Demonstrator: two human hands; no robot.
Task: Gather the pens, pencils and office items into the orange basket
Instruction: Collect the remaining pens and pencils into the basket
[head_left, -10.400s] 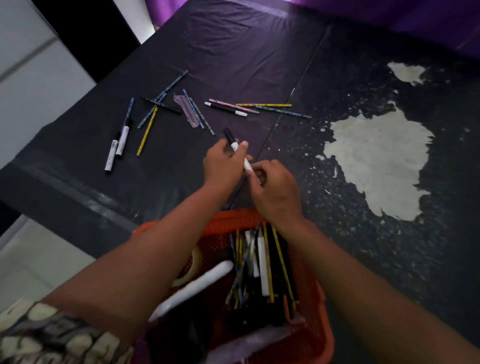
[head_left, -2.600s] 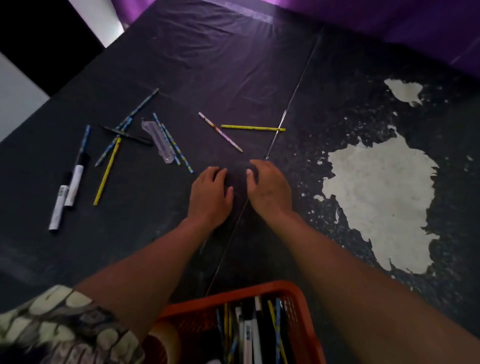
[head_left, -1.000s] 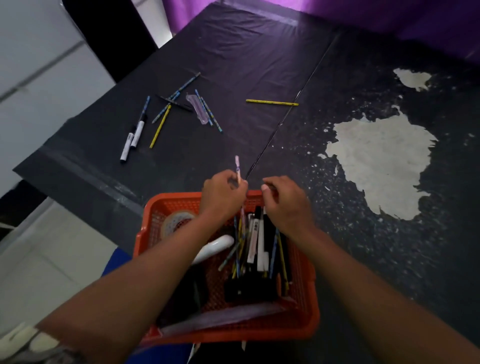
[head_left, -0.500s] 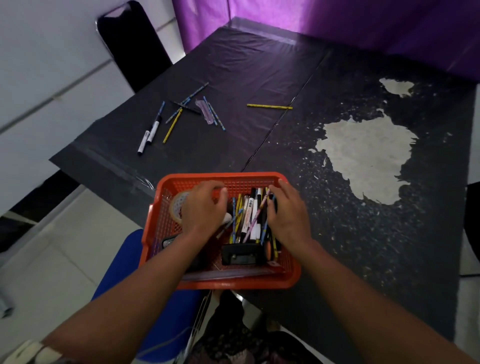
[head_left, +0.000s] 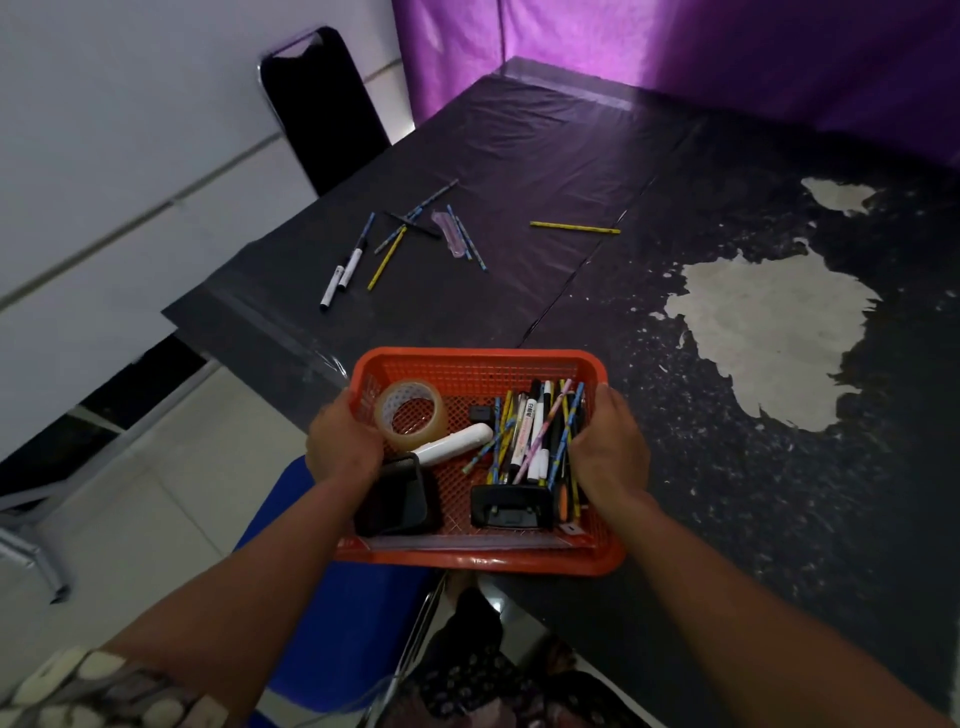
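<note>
both hands clamp the orange basket (head_left: 483, 364) at the desk's near edge: left hand (head_left: 343, 447) curls round its left wall, right hand (head_left: 610, 452) round the right, i judge to steady or shift it. inside, pens (head_left: 535, 431) lie bunched along the right wall beside a tape roll (head_left: 410, 415). loose pencils (head_left: 410, 234) wait toward the desk's far left edge, one yellow pencil (head_left: 574, 227) mid-desk.

Legible markings, one candidate only: white marker (head_left: 526, 435) lying among the pens in the orange basket (head_left: 595, 564) carries a small dark printed label near its cap (characters too small and blurred to read) and faint reddish print along its barrel, likewise unreadable. Nothing else bears readable text.
</note>
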